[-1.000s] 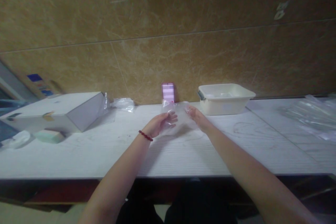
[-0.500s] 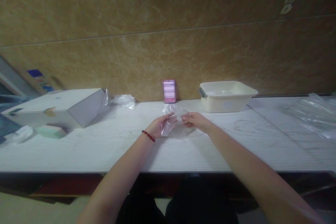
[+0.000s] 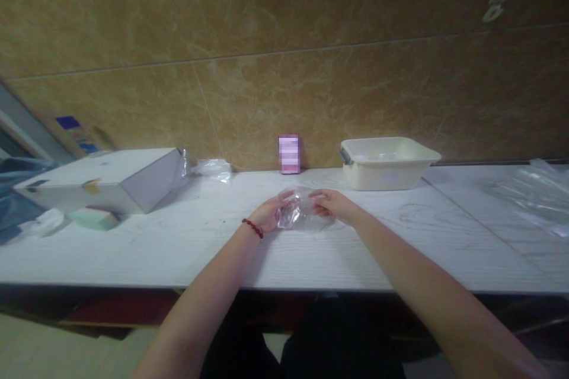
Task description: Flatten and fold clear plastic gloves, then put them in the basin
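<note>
Both my hands meet at the middle of the white table point(image 3: 178, 249). My left hand point(image 3: 269, 214), with a red bead bracelet on the wrist, curls around the left side of a small clear plastic bag point(image 3: 299, 215). My right hand point(image 3: 331, 204) pinches the bag's right edge with its fingertips. The crumpled bag rests low, at or just above the tabletop. What the bag holds, if anything, cannot be made out.
A cream plastic tub point(image 3: 386, 161) stands at the back right by the wall. A small pink box point(image 3: 289, 154) stands upright behind my hands. A white cardboard box point(image 3: 102, 180) and a green block point(image 3: 94, 219) lie at the left. Clear plastic sheets point(image 3: 531, 192) lie far right.
My hands have come closer together and lowered toward the table. The clear bag, spread out between them earlier, is now bunched up between my fingers.
</note>
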The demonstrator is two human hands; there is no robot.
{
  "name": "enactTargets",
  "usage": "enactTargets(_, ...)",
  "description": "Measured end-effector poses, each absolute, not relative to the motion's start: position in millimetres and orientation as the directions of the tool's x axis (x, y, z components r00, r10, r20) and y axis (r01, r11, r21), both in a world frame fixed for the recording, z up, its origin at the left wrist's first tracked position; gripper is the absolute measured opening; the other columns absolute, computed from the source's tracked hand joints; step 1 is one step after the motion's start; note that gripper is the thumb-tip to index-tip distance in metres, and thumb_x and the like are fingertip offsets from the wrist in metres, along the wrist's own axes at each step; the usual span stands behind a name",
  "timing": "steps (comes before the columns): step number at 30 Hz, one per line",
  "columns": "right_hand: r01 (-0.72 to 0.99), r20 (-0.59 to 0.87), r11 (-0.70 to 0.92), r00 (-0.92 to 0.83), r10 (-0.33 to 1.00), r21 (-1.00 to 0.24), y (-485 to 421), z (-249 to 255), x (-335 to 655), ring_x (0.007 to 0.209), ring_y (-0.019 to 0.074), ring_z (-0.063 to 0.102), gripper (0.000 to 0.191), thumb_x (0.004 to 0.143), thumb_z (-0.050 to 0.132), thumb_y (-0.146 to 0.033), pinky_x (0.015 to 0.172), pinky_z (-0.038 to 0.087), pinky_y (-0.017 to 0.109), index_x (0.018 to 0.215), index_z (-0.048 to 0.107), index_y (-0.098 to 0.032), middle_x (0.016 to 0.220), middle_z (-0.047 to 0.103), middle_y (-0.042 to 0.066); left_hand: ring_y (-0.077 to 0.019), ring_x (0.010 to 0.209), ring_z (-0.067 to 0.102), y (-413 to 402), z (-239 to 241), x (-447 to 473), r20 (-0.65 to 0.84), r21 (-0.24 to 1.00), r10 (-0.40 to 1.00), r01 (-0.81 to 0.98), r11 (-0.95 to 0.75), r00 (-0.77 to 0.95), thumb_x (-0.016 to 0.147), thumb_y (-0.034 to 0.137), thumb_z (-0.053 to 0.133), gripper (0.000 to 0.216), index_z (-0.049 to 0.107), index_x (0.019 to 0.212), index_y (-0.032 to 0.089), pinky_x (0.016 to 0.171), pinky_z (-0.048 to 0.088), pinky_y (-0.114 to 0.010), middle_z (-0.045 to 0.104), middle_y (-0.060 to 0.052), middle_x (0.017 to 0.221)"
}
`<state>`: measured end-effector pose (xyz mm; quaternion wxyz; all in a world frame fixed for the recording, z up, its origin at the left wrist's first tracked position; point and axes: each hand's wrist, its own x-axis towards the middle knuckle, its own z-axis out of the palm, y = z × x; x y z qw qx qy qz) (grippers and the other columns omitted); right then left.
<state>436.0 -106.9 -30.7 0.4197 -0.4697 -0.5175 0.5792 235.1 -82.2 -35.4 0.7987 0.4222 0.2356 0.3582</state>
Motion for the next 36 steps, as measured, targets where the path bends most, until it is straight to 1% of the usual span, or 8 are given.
enactTargets(6,-0.028,-0.062,-0.070,-0.234,0.970,-0.997,-107,-31,437,0.052,0.0073,0.055,0.024,0.072,0.053,-0.024,0.045,0.044,0.016,0.096,0.051,-0.022,0.063,0.058,-0.001,-0.0140,0.075,0.060,-86,-30,236,-0.086,0.834,0.789,-0.389,0.391,0.608,0.073,0.006,0.048,0.046,0.038,0.115,0.019,0.068,0.046,-0.026,0.060,-0.008,0.092)
enactTargets(9,-0.050,-0.027,-0.039,-0.225,0.974,-0.998,-105,-32,437,0.053,0.0066,0.054,0.027,0.071,0.053,-0.021,0.046,0.045,0.017,0.098,0.051,-0.023,0.067,0.058,-0.001,-0.0138,0.070,0.060,-86,-29,235,-0.110,0.834,0.795,-0.380,0.400,0.597,0.073,0.006,0.048,0.046,0.037,0.116,0.020,0.065,0.046,-0.026,0.060,-0.008,0.091)
enactTargets(12,-0.052,-0.015,-0.027,-0.210,0.978,-0.998,-102,-35,438,0.054,0.0059,0.054,0.026,0.073,0.051,-0.019,0.048,0.045,0.017,0.098,0.053,-0.022,0.074,0.059,0.001,-0.0154,0.072,0.060,-85,-32,234,-0.109,0.826,0.792,-0.389,0.408,0.601,0.073,0.008,0.047,0.045,0.037,0.115,0.020,0.065,0.046,-0.029,0.059,-0.009,0.093)
enactTargets(16,-0.032,-0.025,-0.031,-0.195,0.980,-0.999,-100,-38,440,0.054,0.0060,0.054,0.025,0.074,0.049,-0.020,0.045,0.045,0.017,0.098,0.054,-0.023,0.083,0.060,0.003,-0.0169,0.077,0.059,-82,-37,233,-0.080,0.815,0.783,-0.412,0.408,0.617,0.074,0.009,0.048,0.040,0.041,0.112,0.020,0.067,0.046,-0.030,0.058,-0.010,0.097)
enactTargets(19,-0.038,-0.029,-0.037,-0.189,0.982,-0.999,-101,-37,440,0.053,0.0061,0.054,0.024,0.074,0.049,-0.020,0.044,0.045,0.017,0.098,0.055,-0.022,0.084,0.059,0.004,-0.0171,0.078,0.059,-82,-37,233,-0.068,0.816,0.782,-0.417,0.401,0.619,0.074,0.010,0.047,0.036,0.043,0.109,0.019,0.068,0.046,-0.030,0.058,-0.010,0.096)
enactTargets(26,-0.059,-0.025,-0.034,-0.137,0.990,-0.998,-98,-38,439,0.053,0.0054,0.052,0.021,0.073,0.045,-0.012,0.044,0.044,0.016,0.086,0.060,-0.019,0.083,0.060,0.004,-0.0151,0.073,0.058,-84,-35,234,-0.082,0.827,0.802,-0.409,0.385,0.591,0.074,0.009,0.048,0.024,0.051,0.097,0.014,0.065,0.045,-0.027,0.059,-0.009,0.090)
enactTargets(32,-0.067,-0.030,-0.039,-0.125,0.992,-0.997,-97,-39,439,0.054,0.0057,0.053,0.022,0.069,0.043,-0.007,0.045,0.044,0.017,0.078,0.060,-0.018,0.085,0.061,0.003,-0.0137,0.068,0.058,-81,-40,235,-0.063,0.841,0.808,-0.404,0.359,0.586,0.072,0.006,0.047,0.021,0.051,0.091,0.014,0.062,0.045,-0.026,0.060,-0.006,0.081)
enactTargets(36,-0.080,-0.032,-0.040,-0.097,0.995,-0.996,-99,-36,437,0.054,0.0069,0.054,0.017,0.066,0.044,-0.008,0.046,0.043,0.018,0.069,0.059,-0.016,0.077,0.061,0.002,-0.0134,0.063,0.057,-79,-42,235,-0.077,0.854,0.817,-0.385,0.350,0.571,0.070,0.005,0.046,0.015,0.053,0.081,0.013,0.058,0.045,-0.025,0.059,-0.005,0.072)
